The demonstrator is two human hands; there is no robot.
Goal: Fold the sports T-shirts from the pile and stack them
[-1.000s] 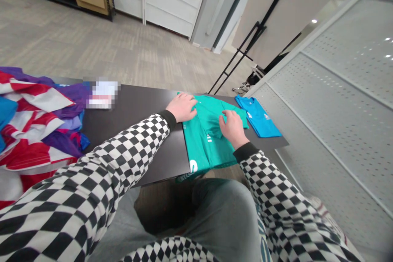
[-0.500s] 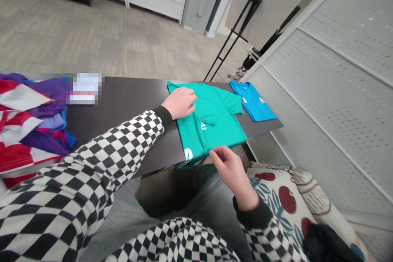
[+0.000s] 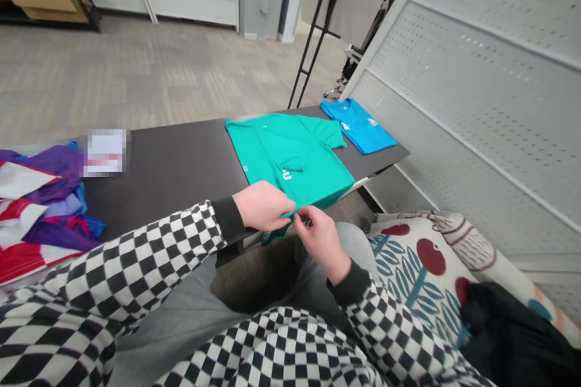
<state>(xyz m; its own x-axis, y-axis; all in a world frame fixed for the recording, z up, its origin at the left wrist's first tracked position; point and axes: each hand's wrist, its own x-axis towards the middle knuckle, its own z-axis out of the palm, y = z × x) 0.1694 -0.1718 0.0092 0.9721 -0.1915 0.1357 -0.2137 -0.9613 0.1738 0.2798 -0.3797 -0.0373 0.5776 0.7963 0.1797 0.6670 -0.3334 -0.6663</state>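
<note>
A green T-shirt [image 3: 313,151] lies partly folded on the dark table [image 3: 181,163], with a sleeve turned in over its middle and its near end hanging over the front edge. At that near edge my left hand [image 3: 265,205] pinches the green fabric between thumb and fingers. Right beside it, my right hand [image 3: 320,239] is closed in a pinch at the shirt's edge, thumb and forefinger together. The two sets of fingertips almost touch. Farther right on the table lies a folded blue T-shirt [image 3: 363,126], touched by neither hand.
Purple, red and white clothes [image 3: 45,205] are heaped at the table's left end, beside a blurred white packet [image 3: 105,152]. A perforated metal panel [image 3: 476,103] rises on the right. A patterned cushion [image 3: 417,272] and dark cloth [image 3: 512,332] lie at lower right.
My left hand has moved from the top of the green shirt down to its near edge. My right hand has come left and closed beside it. The turned-in sleeve lies flatter. The view has shifted.
</note>
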